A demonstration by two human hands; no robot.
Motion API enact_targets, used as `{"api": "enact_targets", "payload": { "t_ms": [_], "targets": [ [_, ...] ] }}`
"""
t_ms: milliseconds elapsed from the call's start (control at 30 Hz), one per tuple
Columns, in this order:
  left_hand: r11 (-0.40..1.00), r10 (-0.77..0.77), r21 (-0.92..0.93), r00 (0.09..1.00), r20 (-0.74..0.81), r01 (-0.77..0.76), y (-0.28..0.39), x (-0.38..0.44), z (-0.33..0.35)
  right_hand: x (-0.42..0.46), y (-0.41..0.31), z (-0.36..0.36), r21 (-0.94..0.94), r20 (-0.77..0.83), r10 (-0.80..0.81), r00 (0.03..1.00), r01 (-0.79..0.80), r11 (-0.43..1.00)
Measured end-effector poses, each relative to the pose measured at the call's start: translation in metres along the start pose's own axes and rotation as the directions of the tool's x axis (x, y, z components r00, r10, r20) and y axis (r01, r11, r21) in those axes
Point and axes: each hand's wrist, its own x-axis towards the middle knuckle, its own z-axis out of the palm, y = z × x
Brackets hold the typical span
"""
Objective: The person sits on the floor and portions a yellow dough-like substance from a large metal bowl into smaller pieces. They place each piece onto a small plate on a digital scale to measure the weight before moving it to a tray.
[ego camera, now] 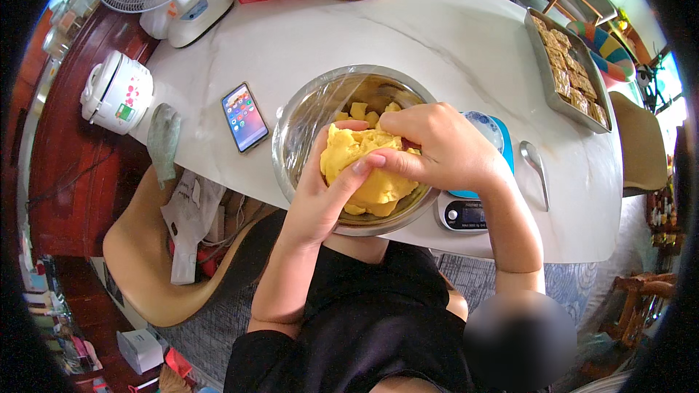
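A large lump of yellow dough is held over a stainless steel bowl. My left hand cups its left side, with the thumb across the front. At the upper right, the curled fingers and thumb of my right hand grip the same lump, and the two thumbs meet. Smaller yellow dough pieces lie in the far part of the bowl. Clear plastic film stretches over the bowl's left side. My hands hide part of the dough, and the lump hides much of the bowl's bottom.
Right of the bowl, a kitchen scale carries a blue-patterned dish, partly behind my wrist. Beyond it lies a metal spoon. A metal tray holds wrapped pieces. Leftward are a smartphone and a rice cooker.
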Motion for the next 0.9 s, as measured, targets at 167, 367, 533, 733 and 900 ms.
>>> {"api": "enact_targets", "payload": {
  "t_ms": [167,367,533,733,900],
  "targets": [
    [0.996,0.029,-0.087,0.999,-0.016,-0.030,-0.003,-0.002,-0.002,0.000,-0.005,0.005,0.103,0.016,0.083,0.996,-0.084,0.991],
    [0.996,0.089,-0.008,0.996,0.002,-0.089,-0.004,-0.001,-0.008,0.002,-0.003,-0.011,-0.035,-0.025,0.103,0.994,-0.104,0.994],
    [0.997,0.074,0.007,0.994,0.084,-0.075,-0.002,-0.001,-0.007,0.003,0.008,0.007,0.257,0.038,-0.031,0.999,0.020,0.966],
    [0.995,0.094,0.036,0.994,0.055,-0.096,-0.001,-0.002,-0.003,0.000,0.002,0.005,0.189,0.033,0.039,0.999,-0.045,0.981],
    [0.995,0.100,-0.003,0.994,0.034,-0.100,-0.006,-0.001,-0.007,-0.001,-0.001,0.011,0.191,-0.134,-0.015,0.991,0.041,0.981]
  ]
}}
